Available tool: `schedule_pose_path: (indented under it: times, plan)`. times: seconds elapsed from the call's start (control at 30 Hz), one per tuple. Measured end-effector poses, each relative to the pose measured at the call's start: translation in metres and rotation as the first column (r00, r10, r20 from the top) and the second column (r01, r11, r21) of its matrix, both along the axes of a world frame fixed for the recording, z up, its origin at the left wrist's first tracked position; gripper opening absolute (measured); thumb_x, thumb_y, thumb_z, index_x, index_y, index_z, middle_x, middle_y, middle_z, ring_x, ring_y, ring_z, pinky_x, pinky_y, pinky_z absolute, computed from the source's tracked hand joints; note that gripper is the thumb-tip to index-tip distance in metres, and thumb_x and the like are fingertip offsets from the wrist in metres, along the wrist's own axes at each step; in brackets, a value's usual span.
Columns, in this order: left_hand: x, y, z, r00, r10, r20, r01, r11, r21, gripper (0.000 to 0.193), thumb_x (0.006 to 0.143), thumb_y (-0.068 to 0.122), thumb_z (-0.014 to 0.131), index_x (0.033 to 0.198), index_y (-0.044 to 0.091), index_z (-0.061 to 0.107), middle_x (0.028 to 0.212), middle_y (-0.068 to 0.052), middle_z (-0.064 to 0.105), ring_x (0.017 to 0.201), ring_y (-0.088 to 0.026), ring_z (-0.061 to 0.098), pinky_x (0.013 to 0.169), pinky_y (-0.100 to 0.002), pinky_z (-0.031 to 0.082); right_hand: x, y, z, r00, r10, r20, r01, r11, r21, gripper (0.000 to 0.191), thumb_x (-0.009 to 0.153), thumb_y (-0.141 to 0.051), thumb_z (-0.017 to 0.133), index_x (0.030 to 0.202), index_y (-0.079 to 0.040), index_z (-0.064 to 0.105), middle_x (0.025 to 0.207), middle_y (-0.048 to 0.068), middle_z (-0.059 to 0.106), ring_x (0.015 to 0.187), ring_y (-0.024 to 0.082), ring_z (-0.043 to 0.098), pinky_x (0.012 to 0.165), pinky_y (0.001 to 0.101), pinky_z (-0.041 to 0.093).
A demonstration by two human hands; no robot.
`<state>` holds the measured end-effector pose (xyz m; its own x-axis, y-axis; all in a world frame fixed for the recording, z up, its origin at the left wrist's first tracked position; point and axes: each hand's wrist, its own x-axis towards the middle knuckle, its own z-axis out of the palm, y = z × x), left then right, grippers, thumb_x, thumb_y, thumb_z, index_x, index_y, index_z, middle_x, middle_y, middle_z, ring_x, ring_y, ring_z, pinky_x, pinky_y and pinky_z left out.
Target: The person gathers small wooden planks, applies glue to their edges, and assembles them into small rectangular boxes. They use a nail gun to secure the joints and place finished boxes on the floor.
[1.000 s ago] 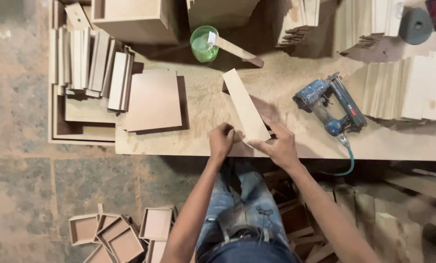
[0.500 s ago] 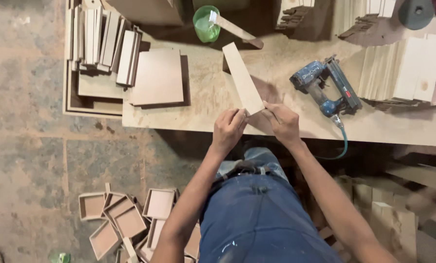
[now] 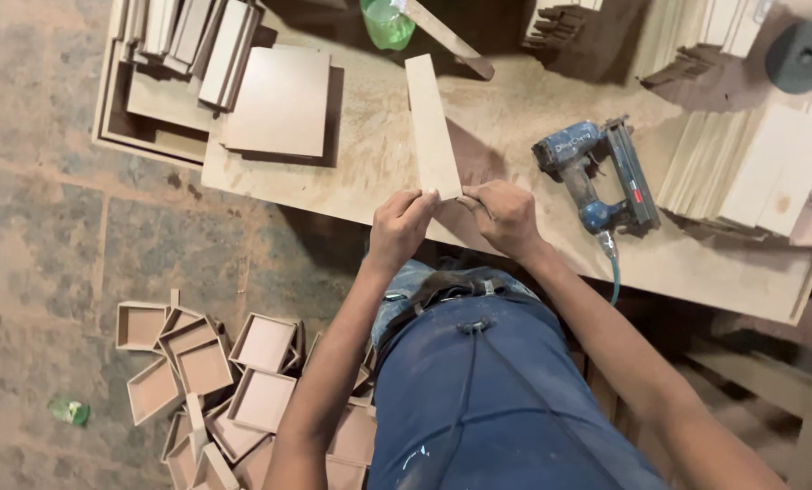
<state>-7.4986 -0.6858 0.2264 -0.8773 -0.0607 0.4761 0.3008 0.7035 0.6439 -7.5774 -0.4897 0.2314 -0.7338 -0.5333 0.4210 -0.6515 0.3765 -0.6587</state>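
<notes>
A long narrow wooden board [image 3: 431, 122] stands on the plywood workbench [image 3: 369, 154], its near end held between both my hands. My left hand [image 3: 399, 227] pinches the board's near left corner. My right hand [image 3: 504, 216] grips the near right corner. A blue pneumatic nail gun [image 3: 596, 174] lies on the bench just right of my right hand, its green air hose [image 3: 615, 272] dropping over the bench edge.
A square panel [image 3: 281, 100] and stacked strips [image 3: 183, 32] lie at the bench's left. Cut boards [image 3: 755, 168] are stacked at the right. A green cup [image 3: 388, 23] with a stick stands at the back. Several shallow wooden trays [image 3: 233, 381] are piled on the floor.
The view has shifted so the bench sits higher in frame. My hands stay on the board's near end, and the board now points more straight away from me.
</notes>
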Motion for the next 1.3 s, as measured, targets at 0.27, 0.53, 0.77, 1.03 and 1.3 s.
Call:
schedule_pose_path:
  times: [0.27, 0.53, 0.77, 1.03, 1.3]
  plan:
    - [-0.001, -0.006, -0.004, 0.999, -0.053, -0.005, 0.052, 0.997, -0.055, 0.025, 0.085, 0.0, 0.077, 0.11, 0.003, 0.072, 0.092, -0.011, 0.068, 0.084, -0.029, 0.069, 0.07, -0.039, 0.057, -0.005, 0.005, 0.0, 0.982, 0.105, -0.156, -0.089, 0.99, 0.105, 0.009, 0.087, -0.006, 0.076, 0.094, -0.003, 0.072, 0.085, 0.011, 0.072, 0.08, 0.028, 0.07, 0.069, 0.0402, 0.051]
    - [0.0, -0.015, -0.008, 0.992, -0.124, 0.015, 0.125, 0.979, -0.159, 0.032, 0.084, -0.004, 0.072, 0.116, -0.001, 0.07, 0.096, -0.012, 0.068, 0.083, -0.028, 0.067, 0.071, -0.039, 0.057, -0.01, 0.009, 0.002, 0.95, 0.213, -0.23, -0.154, 0.956, 0.249, 0.006, 0.089, -0.002, 0.068, 0.095, -0.001, 0.067, 0.085, 0.013, 0.069, 0.082, 0.03, 0.067, 0.072, 0.0418, 0.052]
    - [-0.001, -0.018, 0.007, 0.985, -0.164, 0.049, 0.17, 0.972, -0.163, 0.039, 0.08, -0.007, 0.068, 0.118, 0.0, 0.07, 0.099, -0.011, 0.068, 0.088, -0.029, 0.067, 0.075, -0.04, 0.057, -0.007, 0.015, -0.015, 0.987, 0.123, -0.101, -0.103, 0.978, 0.18, 0.02, 0.082, -0.004, 0.066, 0.101, -0.001, 0.071, 0.09, 0.014, 0.071, 0.084, 0.033, 0.068, 0.075, 0.0429, 0.053]
    - [-0.011, -0.023, 0.029, 0.988, -0.152, -0.025, 0.142, 0.962, -0.234, 0.035, 0.073, -0.008, 0.065, 0.103, 0.007, 0.072, 0.116, -0.01, 0.065, 0.125, -0.033, 0.058, 0.102, -0.043, 0.052, -0.03, 0.08, -0.102, 0.926, -0.378, 0.021, 0.279, 0.718, 0.637, 0.071, 0.088, -0.025, 0.073, 0.146, 0.006, 0.044, 0.129, 0.032, 0.055, 0.116, 0.045, 0.053, 0.099, 0.0554, 0.042]
    - [-0.026, -0.035, 0.009, 0.959, -0.28, 0.034, 0.281, 0.94, -0.192, 0.029, 0.072, -0.005, 0.067, 0.099, 0.003, 0.071, 0.11, -0.006, 0.065, 0.124, -0.028, 0.06, 0.104, -0.042, 0.05, -0.047, 0.147, -0.17, 0.72, -0.69, 0.077, 0.396, 0.498, 0.771, 0.115, 0.073, -0.02, 0.078, 0.162, 0.007, 0.011, 0.134, 0.033, 0.053, 0.124, 0.048, 0.051, 0.109, 0.0494, 0.043]
